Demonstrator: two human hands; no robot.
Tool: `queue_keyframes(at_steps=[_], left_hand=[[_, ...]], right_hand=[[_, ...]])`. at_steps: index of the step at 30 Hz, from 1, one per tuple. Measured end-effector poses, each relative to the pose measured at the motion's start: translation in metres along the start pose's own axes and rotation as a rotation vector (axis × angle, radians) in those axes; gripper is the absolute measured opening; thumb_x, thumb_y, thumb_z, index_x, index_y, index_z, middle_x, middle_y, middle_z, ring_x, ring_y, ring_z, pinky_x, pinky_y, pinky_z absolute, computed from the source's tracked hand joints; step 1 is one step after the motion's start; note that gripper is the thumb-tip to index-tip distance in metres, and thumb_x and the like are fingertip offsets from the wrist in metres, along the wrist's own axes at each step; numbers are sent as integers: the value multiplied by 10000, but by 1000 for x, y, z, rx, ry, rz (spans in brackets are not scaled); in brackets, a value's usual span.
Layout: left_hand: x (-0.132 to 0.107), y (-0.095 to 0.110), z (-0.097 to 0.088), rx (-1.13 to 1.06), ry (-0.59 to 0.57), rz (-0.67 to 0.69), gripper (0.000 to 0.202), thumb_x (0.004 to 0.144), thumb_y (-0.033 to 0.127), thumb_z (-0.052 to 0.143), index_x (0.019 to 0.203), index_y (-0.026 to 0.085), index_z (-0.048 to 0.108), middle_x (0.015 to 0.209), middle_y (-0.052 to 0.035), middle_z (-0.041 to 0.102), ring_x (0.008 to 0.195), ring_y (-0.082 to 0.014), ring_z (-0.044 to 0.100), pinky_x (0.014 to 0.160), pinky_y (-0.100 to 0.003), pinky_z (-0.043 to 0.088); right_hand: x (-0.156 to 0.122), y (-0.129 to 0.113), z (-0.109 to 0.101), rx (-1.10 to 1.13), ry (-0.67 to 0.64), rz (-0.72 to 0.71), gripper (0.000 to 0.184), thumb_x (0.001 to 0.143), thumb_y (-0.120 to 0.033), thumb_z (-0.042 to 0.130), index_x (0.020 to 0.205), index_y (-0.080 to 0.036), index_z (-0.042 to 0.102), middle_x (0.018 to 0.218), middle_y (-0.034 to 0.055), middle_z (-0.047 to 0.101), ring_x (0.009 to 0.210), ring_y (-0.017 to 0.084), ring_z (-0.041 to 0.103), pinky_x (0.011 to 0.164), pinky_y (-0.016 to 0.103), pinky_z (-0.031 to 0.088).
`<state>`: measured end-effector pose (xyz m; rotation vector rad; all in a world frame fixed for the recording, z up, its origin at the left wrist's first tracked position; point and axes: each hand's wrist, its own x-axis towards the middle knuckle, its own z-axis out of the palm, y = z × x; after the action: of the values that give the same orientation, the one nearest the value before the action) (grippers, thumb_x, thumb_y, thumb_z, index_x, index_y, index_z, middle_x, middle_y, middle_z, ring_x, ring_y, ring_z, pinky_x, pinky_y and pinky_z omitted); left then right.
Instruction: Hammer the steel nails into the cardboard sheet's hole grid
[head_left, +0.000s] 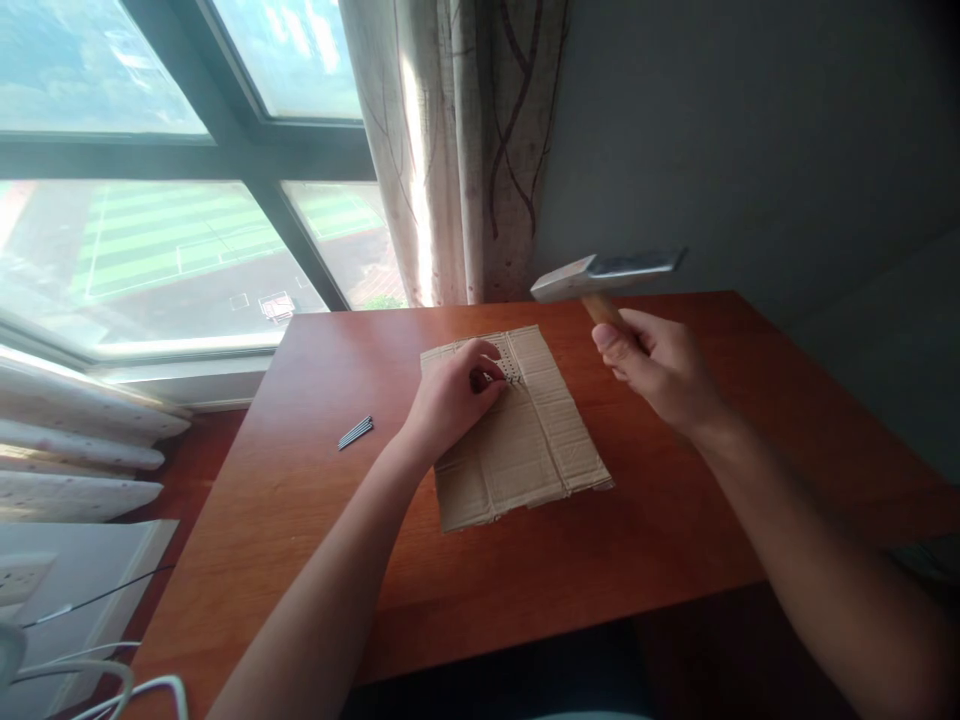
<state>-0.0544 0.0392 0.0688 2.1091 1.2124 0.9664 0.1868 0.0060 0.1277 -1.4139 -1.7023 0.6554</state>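
A flat piece of brown cardboard (525, 440) lies on the reddish wooden table (675, 540). Near its far edge is a small cluster of nail heads (511, 372). My left hand (450, 395) rests on the cardboard with fingers pinched together right beside that cluster; whatever they pinch is too small to make out. My right hand (660, 370) is closed round the wooden handle of a hammer (607, 275), whose metal head hangs above the table's far side, raised over and a little right of the cardboard.
A small bundle of loose nails (355, 432) lies on the table left of the cardboard. A curtain (465, 150) and a large window (172, 170) stand behind the table, a grey wall to the right. White cables (112, 685) lie at lower left.
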Motion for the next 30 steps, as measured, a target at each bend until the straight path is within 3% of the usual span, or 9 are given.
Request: queue_keyframes(at_steps=[4,9,12,17,20,24,27,30], left_hand=[[0,0,-1,20,-10,16,143,770,138,649,897,199,623,822,2,727,647,-111,607,622,-240,476],[0,2,-2,83,-13,18,103,799,164,631,890,198,663,792,-2,724,662,-123,624,625,-244,478],[1,7,-4,134,-25,42,105,814,160,615,891,196,677,800,-5,727,659,-120,623,624,-243,479],[-3,12,-23,150,142,110,112,876,213,577,888,193,686,775,-5,714,648,-107,620,637,-232,493],[-20,2,-48,208,237,27,128,892,272,587,923,206,692,791,4,707,650,-106,623,623,-220,493],[-60,-28,-81,461,283,-193,154,894,353,593,874,231,685,731,18,680,615,-125,614,620,-246,471],[-89,-48,-91,702,185,-317,188,911,366,555,879,241,691,785,-3,702,641,-157,631,616,-278,425],[-107,-56,-88,841,43,-389,247,939,400,500,923,251,696,920,-28,728,692,-190,654,581,-293,377]], right_hand=[[-5,15,10,255,222,42,513,853,-657,605,662,-242,371,520,-64,315,429,91,287,410,269,220],[-7,23,16,404,297,30,466,886,-637,573,690,-241,425,486,-90,254,384,79,238,385,259,203],[-9,24,15,435,348,24,498,885,-631,581,653,-240,378,506,-77,277,399,80,262,391,263,209],[-16,24,13,435,318,15,556,872,-664,569,619,-242,308,526,-60,270,425,92,276,405,281,227],[-20,25,13,432,332,-1,561,878,-670,551,627,-244,286,528,-63,244,426,91,239,409,281,195],[-24,29,13,417,361,3,556,879,-671,545,640,-249,274,527,-62,241,432,97,242,418,284,202],[-26,29,13,430,379,-4,544,885,-642,558,641,-249,271,524,-64,240,431,97,246,422,287,201],[-26,29,13,489,380,-29,525,895,-574,592,633,-243,280,524,-66,240,427,91,246,424,286,186]])
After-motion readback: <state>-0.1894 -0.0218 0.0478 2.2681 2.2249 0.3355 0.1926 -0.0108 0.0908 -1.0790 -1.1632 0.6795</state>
